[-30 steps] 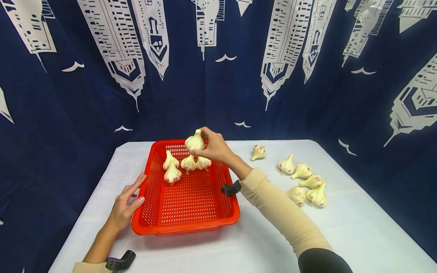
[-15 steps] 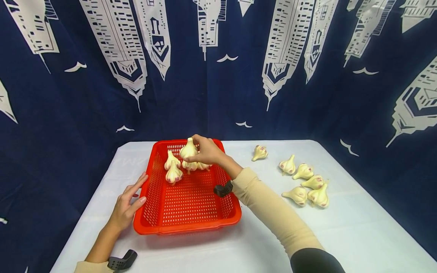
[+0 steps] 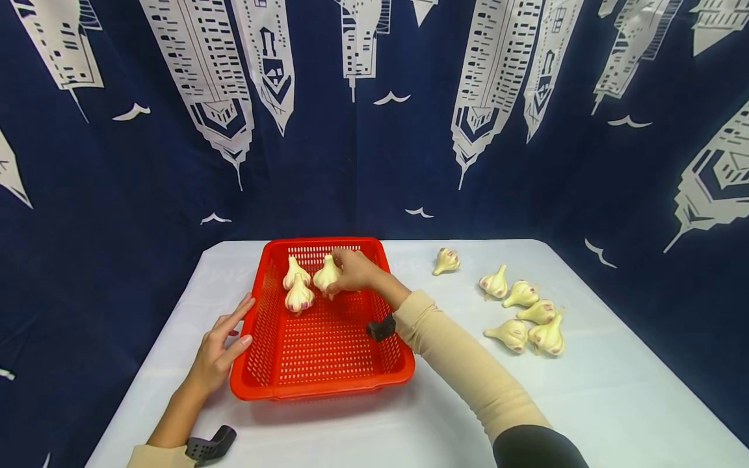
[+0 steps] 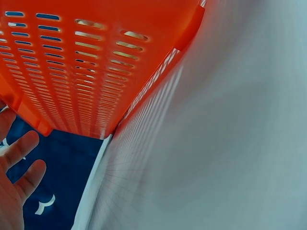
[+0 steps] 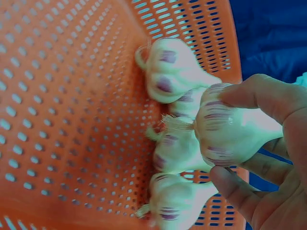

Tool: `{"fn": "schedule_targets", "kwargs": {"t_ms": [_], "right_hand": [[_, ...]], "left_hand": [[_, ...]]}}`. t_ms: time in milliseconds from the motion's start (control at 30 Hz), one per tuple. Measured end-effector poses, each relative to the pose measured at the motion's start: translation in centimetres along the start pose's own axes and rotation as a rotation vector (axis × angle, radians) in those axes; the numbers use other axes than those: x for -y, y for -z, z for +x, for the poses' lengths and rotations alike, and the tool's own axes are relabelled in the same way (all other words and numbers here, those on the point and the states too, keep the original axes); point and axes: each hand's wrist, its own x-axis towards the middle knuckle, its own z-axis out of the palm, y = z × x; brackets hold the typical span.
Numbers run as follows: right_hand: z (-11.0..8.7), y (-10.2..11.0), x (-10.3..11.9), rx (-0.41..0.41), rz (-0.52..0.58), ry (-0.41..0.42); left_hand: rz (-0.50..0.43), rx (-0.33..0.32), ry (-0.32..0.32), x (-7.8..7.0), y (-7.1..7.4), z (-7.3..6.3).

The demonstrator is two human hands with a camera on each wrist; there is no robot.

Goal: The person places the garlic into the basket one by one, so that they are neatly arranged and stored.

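Observation:
My right hand [image 3: 358, 272] pinches a garlic bulb [image 3: 325, 276] between thumb and fingers, low in the back of the red plastic basket [image 3: 322, 351]. In the right wrist view this held bulb [image 5: 223, 127] overlaps other garlic bulbs [image 5: 170, 72] in the basket, its neck pointing toward the palm. Two bulbs [image 3: 300, 296] stand just left of it; others there are hidden behind the hand in the head view. My left hand [image 3: 212, 356] rests at the basket's left rim with fingers extended. The left wrist view shows the perforated basket wall [image 4: 72, 72] beside those spread fingers.
Several garlic bulbs [image 3: 521, 294] lie in a loose group on the right of the white table [image 3: 456, 403], and one single bulb [image 3: 447, 260] sits farther back. A dark blue printed cloth [image 3: 363, 175] hangs behind the table.
My right hand has lowered the garlic bulb from above the basket's back rim down and slightly left, among the bulbs inside. The left hand has stayed at the rim.

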Motion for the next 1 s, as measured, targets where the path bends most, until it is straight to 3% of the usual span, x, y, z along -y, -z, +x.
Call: {"fn": "schedule_targets", "kwargs": {"t_ms": [467, 1000], "right_hand": [[0.8, -2.0, -0.3, 0.045, -0.084, -0.030], [0.8, -2.9, -0.3, 0.123, -0.280, -0.034]], "left_hand": [[0.008, -0.003, 0.012, 0.0, 0.0, 0.1], [-0.001, -0.008, -0.008, -0.3, 0.0, 0.1]]}}
